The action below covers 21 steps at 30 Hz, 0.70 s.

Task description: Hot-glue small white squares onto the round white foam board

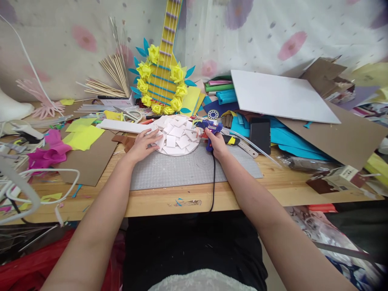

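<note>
A round white disc (178, 152) covered with overlapping white square pieces lies on the grey cutting mat (169, 176). Spread over the disc's left edge, my left hand (144, 144) touches it with its fingers apart. My right hand (216, 143) is wrapped round a blue hot glue gun (212, 126) at the disc's right side. The gun's nozzle end points left, over the disc's upper right edge. A clear glue stick (251, 143) trails out behind it, and a black cord (214, 186) hangs down over the table's front edge.
A yellow paper guitar (165, 79) with flowers leans at the back. Behind my left hand lies a white strip (123, 126). Scissors (132, 116) and wooden sticks (113, 76) are at back left. A phone (260, 135), blue sheets (291, 141) and a white board (281, 97) lie right.
</note>
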Motion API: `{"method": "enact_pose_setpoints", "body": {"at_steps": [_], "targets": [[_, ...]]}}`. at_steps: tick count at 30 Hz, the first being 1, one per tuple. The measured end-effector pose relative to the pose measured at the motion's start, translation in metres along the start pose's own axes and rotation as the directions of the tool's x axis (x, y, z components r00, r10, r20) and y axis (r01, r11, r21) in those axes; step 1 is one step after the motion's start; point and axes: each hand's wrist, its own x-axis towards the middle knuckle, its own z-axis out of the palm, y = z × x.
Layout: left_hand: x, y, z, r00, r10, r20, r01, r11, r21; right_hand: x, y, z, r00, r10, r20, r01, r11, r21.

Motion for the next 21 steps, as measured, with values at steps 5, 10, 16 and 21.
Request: {"method": "enact_pose_setpoints", "body": {"at_steps": [5, 10, 16, 21], "targets": [[-0.002, 0.002, 0.003, 0.999, -0.046, -0.012, 0.047, 0.995, 0.086, 0.000, 0.000, 0.001, 1.000, -0.014, 0.010, 0.014, 1.000, -0.008], [-0.001, -0.001, 0.003, 0.999, -0.032, 0.004, 0.032, 0.995, 0.091, 0.000, 0.000, 0.001, 1.000, -0.021, 0.007, 0.021, 1.000, -0.013], [0.007, -0.002, -0.006, 0.997, 0.002, 0.074, -0.012, 0.992, 0.126, 0.000, 0.001, 0.001, 1.000, -0.014, -0.015, 0.014, 1.000, -0.024], [0.014, 0.009, -0.018, 0.993, 0.052, 0.102, -0.071, 0.978, 0.195, -0.001, 0.000, 0.001, 1.000, 0.000, -0.029, 0.000, 1.000, -0.008]]}}
